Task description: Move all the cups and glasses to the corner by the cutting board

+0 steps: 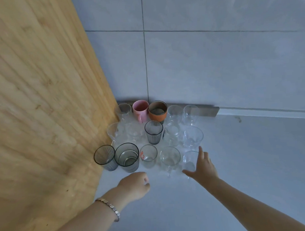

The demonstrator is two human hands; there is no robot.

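- Cutting board (44,101) – large, pale wood, fills the left of view; its right edge runs diagonally down to the counter (236,164).
- Grey tiled wall (215,61) at the back; board and wall meet in the corner.
- Cups and glasses stand upright, packed in approx. 3 rows in that corner, on the counter.
- Back row, along the wall: clear glass (124,110) just beside the board, pink mug (140,110), orange cup (157,110) w/ brownish upper band, then 2 clear stemmed glasses (175,112) (189,114).
- Mid row: 2 clear glasses by the board, hard to tell apart; dark ribbed tumbler (153,131) in the centre; clear jar-like glass (172,132); clear stemmed glass (193,136).
- Front row: grey ribbed glass (104,156) touching the board edge; grey glass (127,156) just beside it – looks like a second one nested inside; small glass w/ red print (148,156); stemmed glass (170,158); end glass (190,159).
- Right hand (202,167) – fingers spread wide, palm against the right side of the end glass, thumb pointing left under its base; not closed round it.
- Left hand (135,184) – loose fist, holding nothing, over the counter just in front of the front row, touching no glass.
- Bracelet (110,207) on the left wrist.
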